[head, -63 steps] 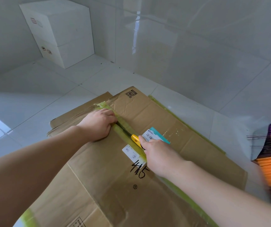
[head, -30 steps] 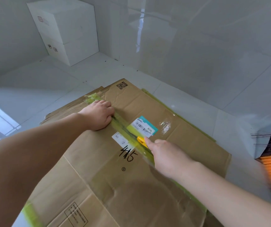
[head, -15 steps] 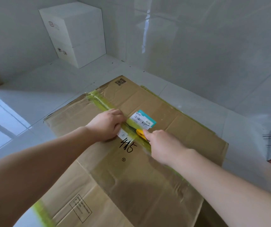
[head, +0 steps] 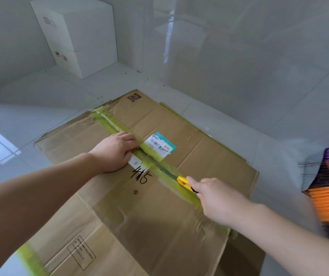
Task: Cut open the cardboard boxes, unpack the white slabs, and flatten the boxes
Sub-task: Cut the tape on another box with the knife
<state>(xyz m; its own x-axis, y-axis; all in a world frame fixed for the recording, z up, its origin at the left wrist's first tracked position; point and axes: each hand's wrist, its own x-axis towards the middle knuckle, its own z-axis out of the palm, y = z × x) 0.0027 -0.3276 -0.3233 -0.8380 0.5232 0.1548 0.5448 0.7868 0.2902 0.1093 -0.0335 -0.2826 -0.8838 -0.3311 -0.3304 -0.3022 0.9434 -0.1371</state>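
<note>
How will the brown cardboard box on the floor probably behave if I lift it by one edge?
The cardboard box would likely bend rather than stay stiff: its top shows creases and wrinkles. Its flaps may spread apart, since the green tape along the middle seam already looks slit up to the yellow knife. Its weight cannot be judged; the contents are hidden.

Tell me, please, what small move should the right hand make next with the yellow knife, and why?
Probably keep drawing the yellow knife toward the body along the green tape. The seam shows a dark slit from near the left hand up to the blade, while the tape beside the right hand looks uncut.
</note>
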